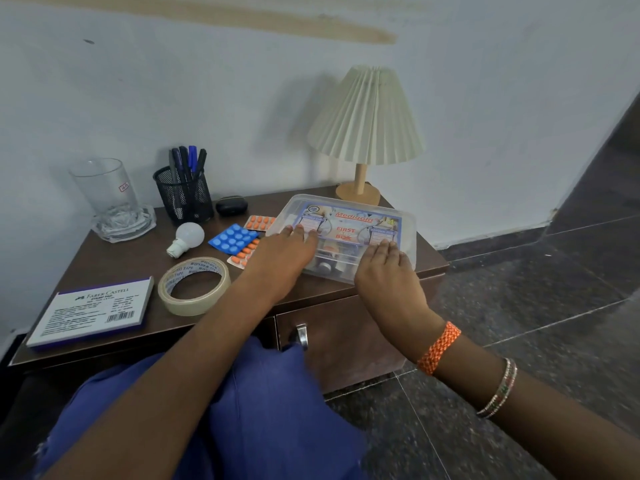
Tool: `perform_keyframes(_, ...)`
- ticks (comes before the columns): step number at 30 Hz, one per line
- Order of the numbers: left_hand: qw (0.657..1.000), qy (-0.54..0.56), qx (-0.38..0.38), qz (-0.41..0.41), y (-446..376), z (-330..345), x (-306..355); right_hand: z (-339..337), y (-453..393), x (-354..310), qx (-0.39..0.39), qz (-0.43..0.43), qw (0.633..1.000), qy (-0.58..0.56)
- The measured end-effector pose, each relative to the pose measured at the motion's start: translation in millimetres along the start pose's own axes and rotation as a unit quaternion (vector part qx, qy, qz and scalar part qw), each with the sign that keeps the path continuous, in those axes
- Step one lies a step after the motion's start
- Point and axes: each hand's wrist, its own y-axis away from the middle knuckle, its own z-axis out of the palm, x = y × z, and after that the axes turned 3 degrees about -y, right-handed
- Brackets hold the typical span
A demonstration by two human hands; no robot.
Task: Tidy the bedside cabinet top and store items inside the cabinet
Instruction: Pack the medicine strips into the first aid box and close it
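A clear plastic first aid box (349, 223) lies on the right part of the brown cabinet top (114, 268). My left hand (282, 252) rests flat on the box's near left corner, fingers on the lid. On the near right corner my right hand (388, 271) rests the same way. Left of the box lie a blue blister pack (233, 238) and two orange blister packs (259, 223), one partly under my left hand. A roll of tape (194, 285), a white bulb (185, 239) and a stamp pad box (93, 311) lie further left.
At the back stand a glass in an ashtray (110, 199), a mesh pen holder (183, 195), a black earbud case (231, 205) and a pleated lamp (363, 133). The cabinet door with a metal handle (302, 336) is shut below. My knee in blue cloth (263, 410) is before the cabinet.
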Motion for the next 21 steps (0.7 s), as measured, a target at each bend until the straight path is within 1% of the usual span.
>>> perform_keyframes(1,1.000,-0.005,-0.005,0.001,0.2,-0.9,1.5,-2.4,-1.2,0.9,-0.007,0.000,1.000,0.008)
perform_keyframes(4,1.000,-0.025,-0.008,-0.001,0.7,-2.4,6.3,1.5,-1.3,5.0,0.021,-0.035,0.999,-0.007)
perform_keyframes(5,1.000,-0.030,-0.007,-0.002,0.4,-2.6,7.7,0.3,-1.4,6.1,0.011,-0.042,0.999,-0.022)
perform_keyframes(8,1.000,-0.027,-0.012,-0.007,0.0,-4.5,12.6,-7.0,-0.7,7.4,-0.004,-0.061,0.998,-0.016)
perform_keyframes(10,1.000,0.001,0.001,-0.009,0.6,-4.1,11.2,-10.9,-1.6,7.3,-0.013,-0.065,0.998,-0.023)
perform_keyframes(12,0.999,0.051,0.014,-0.004,2.7,-3.8,4.4,-13.7,-1.5,10.2,-0.018,-0.071,0.997,-0.031)
perform_keyframes(15,0.991,0.137,0.005,0.007,6.7,-10.5,-9.8,-18.2,2.0,15.6,-0.025,-0.073,0.996,-0.043)
perform_keyframes(18,0.985,0.170,0.009,0.014,9.3,-24.6,-18.8,-30.4,7.9,19.6,-0.026,-0.072,0.996,-0.038)
perform_keyframes(20,0.981,0.189,0.038,0.003,11.7,-34.9,-21.4,-41.8,7.5,25.1,-0.005,-0.075,0.997,-0.034)
perform_keyframes(21,0.977,0.200,0.066,-0.003,12.6,-40.3,-21.8,-48.2,5.6,29.7,0.016,-0.076,0.996,-0.039)
